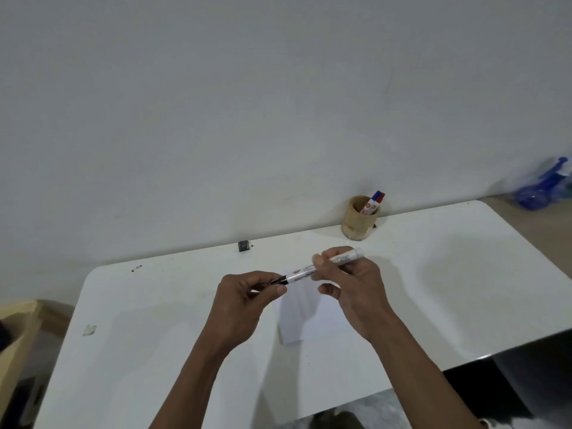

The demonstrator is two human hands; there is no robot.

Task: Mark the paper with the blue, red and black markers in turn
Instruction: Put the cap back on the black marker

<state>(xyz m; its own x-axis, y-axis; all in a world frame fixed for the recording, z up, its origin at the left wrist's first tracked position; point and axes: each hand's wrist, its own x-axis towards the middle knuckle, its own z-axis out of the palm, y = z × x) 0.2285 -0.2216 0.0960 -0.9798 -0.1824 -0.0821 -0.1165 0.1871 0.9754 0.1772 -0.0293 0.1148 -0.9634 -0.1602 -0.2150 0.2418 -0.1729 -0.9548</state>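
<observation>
My right hand (349, 292) is closed around the white body of the black marker (322, 267), and my left hand (247, 292) pinches its black cap (278, 280) at the other end. I hold the marker almost level, above the white paper (309, 317), which lies flat on the white table (154, 320). Further back, near the wall, the holder cup (357, 222) stands with the blue marker (373, 202) and the red marker (378, 203) leaning inside it. A small dark object (244, 245) sits at the table's far edge.
</observation>
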